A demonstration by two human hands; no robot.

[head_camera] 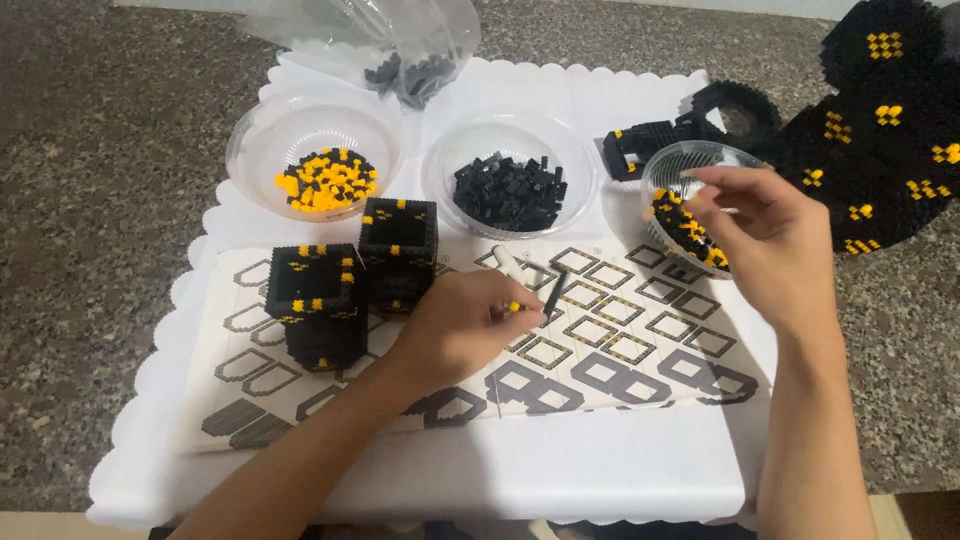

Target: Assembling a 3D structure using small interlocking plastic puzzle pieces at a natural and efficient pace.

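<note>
My left hand (462, 328) rests on a printed instruction sheet (600, 330) and pinches a small black and yellow block piece (550, 297) at its fingertips. A white tool (510, 262) lies just beyond the fingers. My right hand (775, 235) hovers over a clear tilted bowl (672, 165) of black and yellow blocks, fingers curled together; I cannot see anything between them. Two hollow black block towers with yellow spots (318, 300) (398, 250) stand on the sheet, left of my left hand.
A clear bowl of yellow and black blocks (318, 150) and a clear bowl of black blocks (508, 180) sit at the back. A plastic bag (400, 45) lies behind them. A large black block build with yellow spots (870, 140) fills the right. A white scalloped mat (560, 470) covers the stone table.
</note>
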